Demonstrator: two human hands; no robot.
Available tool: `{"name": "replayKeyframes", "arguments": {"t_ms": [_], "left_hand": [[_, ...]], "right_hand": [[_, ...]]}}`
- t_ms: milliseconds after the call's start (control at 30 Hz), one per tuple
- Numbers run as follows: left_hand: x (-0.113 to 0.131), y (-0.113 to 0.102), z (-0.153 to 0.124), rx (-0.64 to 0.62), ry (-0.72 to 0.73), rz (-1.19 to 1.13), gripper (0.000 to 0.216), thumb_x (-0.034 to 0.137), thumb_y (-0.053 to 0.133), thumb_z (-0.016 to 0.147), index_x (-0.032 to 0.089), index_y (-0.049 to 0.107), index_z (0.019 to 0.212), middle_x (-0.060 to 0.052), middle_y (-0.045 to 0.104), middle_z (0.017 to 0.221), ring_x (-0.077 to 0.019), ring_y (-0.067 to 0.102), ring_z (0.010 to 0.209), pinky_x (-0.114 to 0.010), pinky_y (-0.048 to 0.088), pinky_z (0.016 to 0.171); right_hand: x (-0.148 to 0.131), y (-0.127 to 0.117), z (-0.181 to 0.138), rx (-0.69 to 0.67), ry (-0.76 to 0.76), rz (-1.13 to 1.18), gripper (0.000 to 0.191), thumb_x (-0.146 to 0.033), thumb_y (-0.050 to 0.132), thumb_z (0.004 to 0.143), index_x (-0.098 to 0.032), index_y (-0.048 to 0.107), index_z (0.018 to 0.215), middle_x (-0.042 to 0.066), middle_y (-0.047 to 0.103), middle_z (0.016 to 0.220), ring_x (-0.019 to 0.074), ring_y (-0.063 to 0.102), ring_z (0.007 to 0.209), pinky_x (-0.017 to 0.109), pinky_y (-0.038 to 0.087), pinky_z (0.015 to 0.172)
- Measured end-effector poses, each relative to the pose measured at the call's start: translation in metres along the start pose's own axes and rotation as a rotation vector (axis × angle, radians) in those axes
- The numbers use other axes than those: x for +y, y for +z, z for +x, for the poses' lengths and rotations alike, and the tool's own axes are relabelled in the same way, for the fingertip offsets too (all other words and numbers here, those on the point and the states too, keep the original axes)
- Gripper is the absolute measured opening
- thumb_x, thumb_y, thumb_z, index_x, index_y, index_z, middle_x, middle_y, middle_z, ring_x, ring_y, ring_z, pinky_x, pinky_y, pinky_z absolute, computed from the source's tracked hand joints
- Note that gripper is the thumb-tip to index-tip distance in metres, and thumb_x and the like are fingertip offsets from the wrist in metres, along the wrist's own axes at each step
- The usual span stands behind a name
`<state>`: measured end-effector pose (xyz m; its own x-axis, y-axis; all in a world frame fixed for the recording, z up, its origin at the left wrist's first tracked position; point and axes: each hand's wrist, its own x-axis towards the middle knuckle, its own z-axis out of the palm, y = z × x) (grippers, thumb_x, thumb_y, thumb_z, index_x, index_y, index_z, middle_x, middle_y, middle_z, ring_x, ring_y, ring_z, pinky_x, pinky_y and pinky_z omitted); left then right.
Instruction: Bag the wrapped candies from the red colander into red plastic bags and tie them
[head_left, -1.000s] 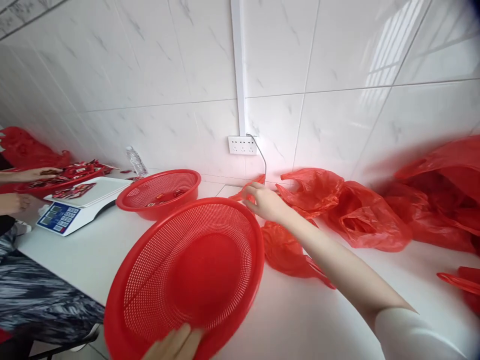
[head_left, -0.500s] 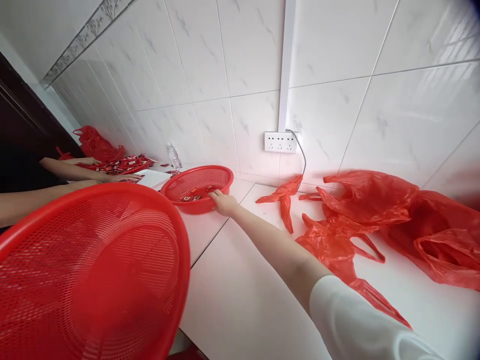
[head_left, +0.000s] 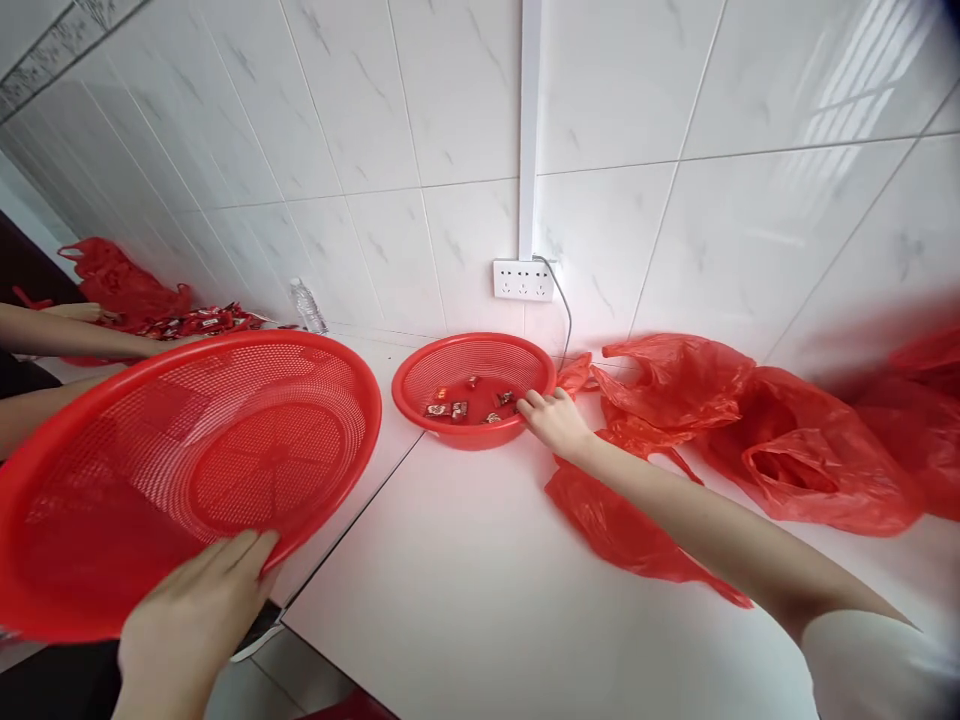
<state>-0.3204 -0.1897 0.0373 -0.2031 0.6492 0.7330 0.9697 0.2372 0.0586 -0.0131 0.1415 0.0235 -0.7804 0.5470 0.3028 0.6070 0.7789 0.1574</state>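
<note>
My left hand (head_left: 191, 615) grips the near rim of a large red mesh basket (head_left: 112, 500), held tilted above the counter's left part. My right hand (head_left: 553, 420) reaches across the white counter and clasps the right rim of a smaller red mesh basket (head_left: 420, 375) that stands near the wall. Several small wrapped candies (head_left: 457, 405) lie in the bottom of that smaller basket.
Crumpled red plastic bags (head_left: 750, 430) spread over the counter's right side. A wall socket (head_left: 523, 280) with a cable sits above the small basket. Far left, another person's arms (head_left: 52, 335) work near a candy pile (head_left: 191, 322), a water bottle (head_left: 307, 305) and a red bag (head_left: 112, 280).
My right hand dragged the small basket to the right, toward the bags. The large basket swung from filling the lower left to a flatter hold, and my left hand came into view on its rim.
</note>
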Motion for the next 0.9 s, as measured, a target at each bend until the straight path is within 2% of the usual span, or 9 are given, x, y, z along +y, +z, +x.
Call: {"name": "replayKeyframes", "arguments": {"t_ms": [67,133,300,467,567,633,700,800,900], "left_hand": [[0.002,0.016,0.024,-0.038,0.221,0.169,0.003,0.029,0.060,0.074,0.028,0.063,0.075,0.002,0.065,0.068,-0.0200,0.058,0.068,-0.025,0.034,0.058],[0.004,0.030,0.043,-0.080,0.256,0.263,0.009,0.029,0.057,0.081,0.024,0.061,0.075,0.002,0.064,0.069,-0.0176,0.058,0.069,-0.022,0.031,0.059],[0.014,0.057,0.072,-0.244,0.142,0.289,0.030,0.040,0.046,0.093,0.019,0.060,0.076,0.002,0.060,0.070,-0.0127,0.055,0.070,-0.017,0.021,0.056],[0.017,0.073,0.092,-0.340,-0.005,0.255,0.051,0.059,0.036,0.093,0.018,0.059,0.075,0.003,0.056,0.071,-0.0090,0.044,0.059,-0.017,0.017,0.054],[0.016,0.082,0.100,-0.347,-0.070,0.252,0.052,0.063,0.036,0.091,0.019,0.062,0.083,0.003,0.060,0.076,-0.0089,0.044,0.060,-0.018,0.025,0.058],[0.019,0.086,0.103,-0.320,-0.033,0.273,0.048,0.060,0.035,0.092,0.020,0.062,0.091,0.001,0.063,0.081,-0.0129,0.052,0.070,-0.022,0.036,0.063],[0.030,0.088,0.103,-0.210,0.044,0.298,0.044,0.053,0.035,0.094,0.020,0.061,0.107,-0.005,0.065,0.098,-0.0208,0.057,0.092,-0.034,0.046,0.075],[0.065,0.087,0.100,0.006,0.143,0.251,0.044,0.042,0.040,0.096,0.018,0.048,0.131,-0.014,0.053,0.134,-0.0310,0.050,0.120,-0.054,0.041,0.096],[0.121,0.081,0.094,0.101,0.262,0.137,0.041,0.036,0.050,0.093,0.019,0.049,0.130,-0.013,0.055,0.135,-0.0319,0.052,0.122,-0.054,0.041,0.100]], "right_hand": [[0.010,-0.005,-0.018,0.003,0.045,-0.019,0.026,-0.012,0.036,0.097,-0.012,0.061,0.105,0.014,0.064,0.100,0.0212,0.064,0.077,0.035,0.034,0.075],[0.016,-0.014,-0.034,0.013,0.082,-0.025,0.025,-0.014,0.039,0.097,-0.014,0.060,0.111,0.013,0.064,0.105,0.0206,0.064,0.080,0.033,0.034,0.075],[0.023,-0.041,-0.089,0.099,0.118,0.027,0.026,-0.026,0.048,0.096,-0.017,0.055,0.119,0.012,0.061,0.120,0.0212,0.064,0.092,0.032,0.036,0.077],[0.041,-0.062,-0.149,0.051,0.190,0.115,0.019,-0.026,0.045,0.097,-0.018,0.062,0.099,0.007,0.066,0.097,0.0172,0.063,0.075,0.032,0.038,0.076],[0.058,-0.075,-0.179,-0.028,0.324,0.142,0.021,-0.027,0.042,0.098,-0.019,0.062,0.096,0.004,0.066,0.091,0.0177,0.062,0.075,0.033,0.039,0.076],[0.067,-0.083,-0.196,-0.152,0.430,0.151,0.028,-0.030,0.039,0.099,-0.019,0.062,0.087,0.004,0.066,0.084,0.0190,0.062,0.072,0.033,0.039,0.073],[0.070,-0.088,-0.211,-0.307,0.534,0.187,0.042,-0.041,0.035,0.100,-0.019,0.059,0.073,0.005,0.064,0.073,0.0204,0.061,0.066,0.033,0.038,0.065],[0.067,-0.080,-0.227,-0.457,0.648,0.277,0.057,-0.055,0.029,0.098,-0.020,0.055,0.062,0.007,0.061,0.064,0.0225,0.059,0.062,0.033,0.037,0.058],[0.066,-0.057,-0.234,-0.406,0.670,0.265,0.035,-0.039,0.040,0.097,-0.017,0.065,0.084,0.011,0.067,0.080,0.0254,0.063,0.073,0.034,0.041,0.061]]}}
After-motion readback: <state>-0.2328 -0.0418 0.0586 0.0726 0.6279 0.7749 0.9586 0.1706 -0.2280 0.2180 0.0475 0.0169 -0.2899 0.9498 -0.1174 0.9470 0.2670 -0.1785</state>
